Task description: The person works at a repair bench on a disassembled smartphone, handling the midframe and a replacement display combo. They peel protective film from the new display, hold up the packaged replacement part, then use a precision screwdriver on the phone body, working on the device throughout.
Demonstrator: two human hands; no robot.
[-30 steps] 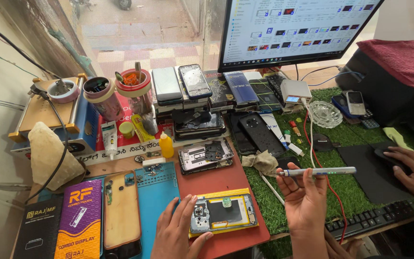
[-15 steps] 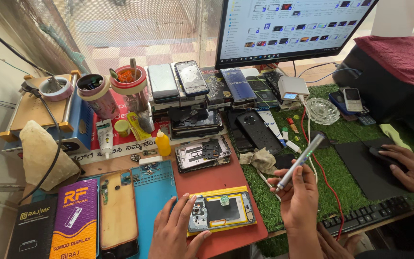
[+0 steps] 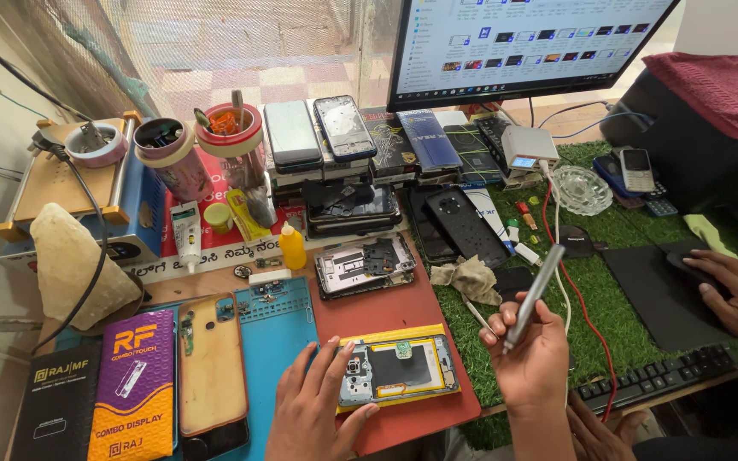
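Observation:
My left hand [image 3: 309, 410] rests at the near edge of the bench, fingertips touching the left end of an opened phone [image 3: 403, 369] with a yellow frame and bare insides. That phone lies flat on a red mat [image 3: 386, 312]. My right hand [image 3: 535, 363] hovers just right of the phone, over the green turf. It grips a slim silver screwdriver [image 3: 535, 294], which tilts up and to the right. A grey cloth [image 3: 471, 277] lies just beyond that hand.
A second opened phone [image 3: 365, 263] and a small yellow bottle [image 3: 292, 248] sit behind. A tan back cover [image 3: 211, 363] lies on a blue mat [image 3: 275, 333], with boxes [image 3: 134, 384] to its left. Another person's hand [image 3: 732, 294] covers a mouse beside a keyboard [image 3: 659, 380]. A monitor [image 3: 523, 43] stands behind stacked phones.
The silver screwdriver has swung from lying level to tilting up and right in my right hand. My left hand stays on the opened phone.

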